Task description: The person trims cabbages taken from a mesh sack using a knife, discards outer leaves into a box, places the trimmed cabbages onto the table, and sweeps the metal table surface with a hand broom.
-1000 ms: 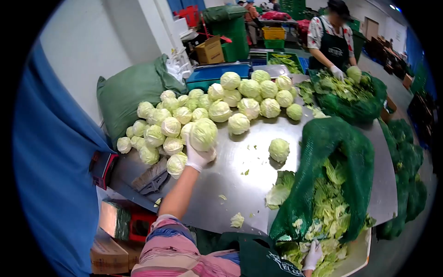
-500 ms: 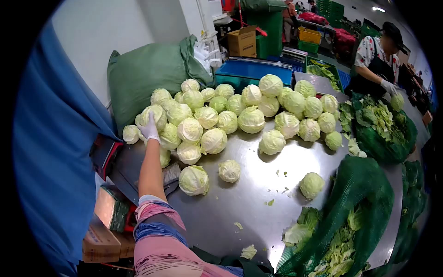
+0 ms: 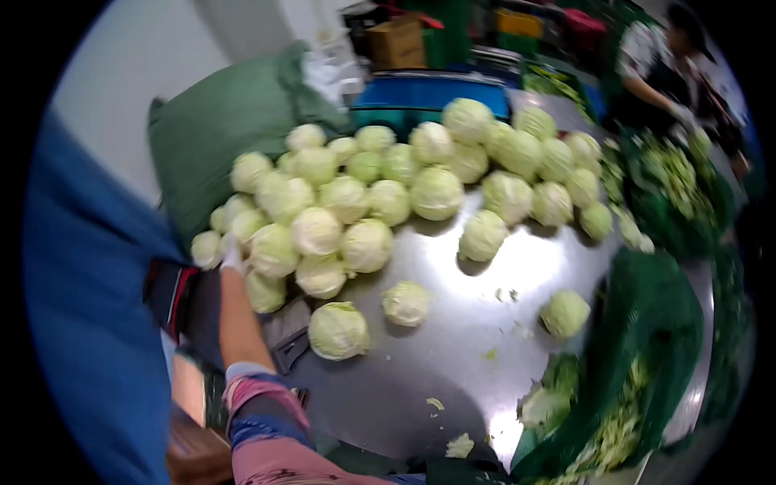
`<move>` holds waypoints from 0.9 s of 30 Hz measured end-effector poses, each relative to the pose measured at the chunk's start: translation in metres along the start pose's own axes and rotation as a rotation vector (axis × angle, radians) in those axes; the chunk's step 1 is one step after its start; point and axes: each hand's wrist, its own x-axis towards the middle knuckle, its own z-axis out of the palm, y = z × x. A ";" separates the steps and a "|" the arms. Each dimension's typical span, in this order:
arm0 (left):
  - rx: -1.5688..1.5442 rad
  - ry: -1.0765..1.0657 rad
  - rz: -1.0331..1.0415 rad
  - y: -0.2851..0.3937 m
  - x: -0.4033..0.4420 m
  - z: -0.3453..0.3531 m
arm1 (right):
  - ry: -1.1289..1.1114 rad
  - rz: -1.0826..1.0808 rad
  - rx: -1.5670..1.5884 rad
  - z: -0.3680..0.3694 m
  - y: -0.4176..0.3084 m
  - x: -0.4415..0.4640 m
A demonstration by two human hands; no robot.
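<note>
My left hand [image 3: 232, 252], in a white glove, is at the left end of the cabbage pile [image 3: 316, 232], between a small cabbage [image 3: 207, 250] and the pile's left side. Its fingers are blurred and partly hidden among the cabbages. My right hand is out of the frame. Two cabbages stand apart in front of the pile, a large one [image 3: 338, 331] and a smaller one [image 3: 406, 303]. Another cabbage [image 3: 565, 314] lies to the right, near the green mesh bag [image 3: 653, 323] of loose leaves.
A stuffed green sack [image 3: 234, 129] leans behind the pile beside a blue crate [image 3: 428, 93]. A grey brush-like tool [image 3: 288, 339] lies near my forearm. A co-worker [image 3: 659, 81] stands at the back right by another leaf-filled mesh bag [image 3: 675, 190]. A blue curtain [image 3: 97, 307] hangs at left.
My left hand has released the cabbage it carried and moved to the pile's left end. Two cabbages now sit in front of the pile. My right hand has left view.
</note>
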 end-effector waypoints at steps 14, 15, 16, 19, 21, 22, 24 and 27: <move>0.298 -0.712 1.168 -0.049 -0.408 0.311 | 0.245 -0.015 0.561 -0.006 -0.043 0.032; 0.365 -0.881 1.083 -0.065 -0.455 0.329 | 0.311 -0.094 0.512 -0.018 -0.050 0.033; 0.302 -1.018 1.158 -0.085 -0.502 0.356 | 0.322 -0.088 0.532 -0.027 -0.055 0.042; 0.263 -1.533 0.905 -0.128 -0.659 0.398 | 0.262 -0.182 0.571 -0.042 -0.058 0.090; 0.248 -1.808 0.919 -0.183 -0.729 0.429 | 0.218 -0.215 0.558 -0.069 -0.071 0.119; 0.357 -1.878 1.136 -0.206 -0.747 0.446 | 0.234 -0.263 0.502 -0.070 -0.072 0.142; 0.446 -1.681 1.569 -0.246 -0.764 0.485 | 0.285 -0.233 0.492 -0.080 -0.078 0.176; 0.495 -1.104 1.857 -0.200 -0.779 0.522 | 0.395 -0.252 0.510 -0.111 -0.069 0.219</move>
